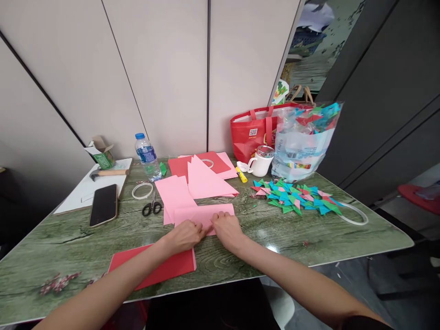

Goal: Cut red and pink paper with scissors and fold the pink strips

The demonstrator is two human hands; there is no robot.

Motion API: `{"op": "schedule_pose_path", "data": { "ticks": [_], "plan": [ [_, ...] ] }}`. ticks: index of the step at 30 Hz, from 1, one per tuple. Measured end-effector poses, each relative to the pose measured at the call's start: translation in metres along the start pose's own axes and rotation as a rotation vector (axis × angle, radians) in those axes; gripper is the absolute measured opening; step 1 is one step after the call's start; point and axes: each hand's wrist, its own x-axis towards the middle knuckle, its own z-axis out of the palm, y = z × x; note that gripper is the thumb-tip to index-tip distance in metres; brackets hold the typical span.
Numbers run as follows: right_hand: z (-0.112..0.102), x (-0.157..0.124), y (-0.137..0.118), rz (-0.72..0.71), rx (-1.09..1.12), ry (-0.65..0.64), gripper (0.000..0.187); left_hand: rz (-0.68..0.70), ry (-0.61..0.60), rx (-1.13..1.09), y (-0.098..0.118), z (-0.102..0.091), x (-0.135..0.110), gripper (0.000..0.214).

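Pink sheet (203, 211), likely light and easily creased, best held at its edges; gripped by left hand (186, 236) and right hand (227, 230), fingers curled.

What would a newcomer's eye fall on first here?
Probably the bright pile of folded paper pieces on the right side of the table. Behind it stand a plastic bag with more colourful pieces and a red bag. Nearer the middle, the left hand and right hand touch a pink sheet.
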Motion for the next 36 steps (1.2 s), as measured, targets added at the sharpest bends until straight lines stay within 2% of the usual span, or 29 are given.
{"op": "schedule_pose_path", "data": {
  "ticks": [5, 9, 12, 17, 24, 29, 32, 36],
  "plan": [
    [0.017, 0.012, -0.003, -0.215, 0.111, 0.037, 0.021, 0.032, -0.008, 0.028, 0.000, 0.000, 0.001, 0.026],
    [0.032, 0.017, 0.002, -0.120, 0.265, 0.093, 0.024, 0.009, 0.033, 0.014, -0.004, 0.006, -0.002, 0.030],
    [0.035, 0.017, 0.004, -0.091, 0.321, 0.108, 0.022, -0.042, 0.052, -0.046, -0.010, 0.008, -0.003, 0.034],
    [0.031, 0.013, 0.002, -0.077, 0.248, 0.110, 0.019, -0.109, 0.066, -0.139, -0.014, 0.008, 0.000, 0.032],
    [0.039, 0.018, 0.000, -0.068, 0.203, 0.167, 0.015, -0.092, 0.090, -0.117, -0.010, 0.011, -0.002, 0.039],
    [0.037, 0.020, -0.001, -0.081, 0.147, 0.153, 0.017, -0.042, 0.123, -0.117, -0.012, 0.012, -0.002, 0.037],
    [0.033, 0.022, 0.001, -0.088, 0.079, 0.103, 0.018, -0.015, 0.168, -0.194, -0.014, 0.013, -0.001, 0.037],
    [0.035, 0.028, 0.006, -0.055, 0.070, 0.079, 0.017, -0.075, 0.197, -0.372, -0.014, 0.013, 0.000, 0.042]
  ]
}}
